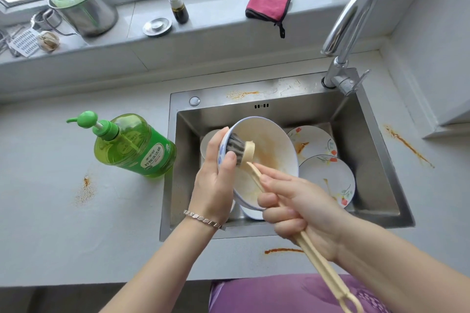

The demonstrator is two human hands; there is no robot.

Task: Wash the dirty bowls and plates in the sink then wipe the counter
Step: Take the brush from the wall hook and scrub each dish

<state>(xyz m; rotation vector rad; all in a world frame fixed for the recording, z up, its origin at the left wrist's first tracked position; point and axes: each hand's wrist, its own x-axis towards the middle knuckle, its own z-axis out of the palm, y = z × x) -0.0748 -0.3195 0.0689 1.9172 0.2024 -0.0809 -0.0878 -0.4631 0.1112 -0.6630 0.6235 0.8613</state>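
My left hand (215,180) grips the left rim of a white bowl (272,150) with a blue pattern, tilted over the steel sink (376,155). Its inside is smeared with orange-yellow residue. My right hand (292,211) holds the beige handle of a dish brush (240,148), whose dark bristles press inside the bowl near the left rim. Two flowered plates (315,142) (328,175) with orange stains lie in the sink to the right. Another white dish (207,145) shows behind my left hand, and one more (251,213) peeks out under the bowl.
A green soap pump bottle (134,145) stands on the counter left of the sink. Orange stains mark the counter (85,190) (407,145) (282,251). The tap (353,15) arches at the sink's back right. A red cloth (269,2), small bottle (178,5), sink plug (157,26) and metal pot (84,7) sit on the sill.
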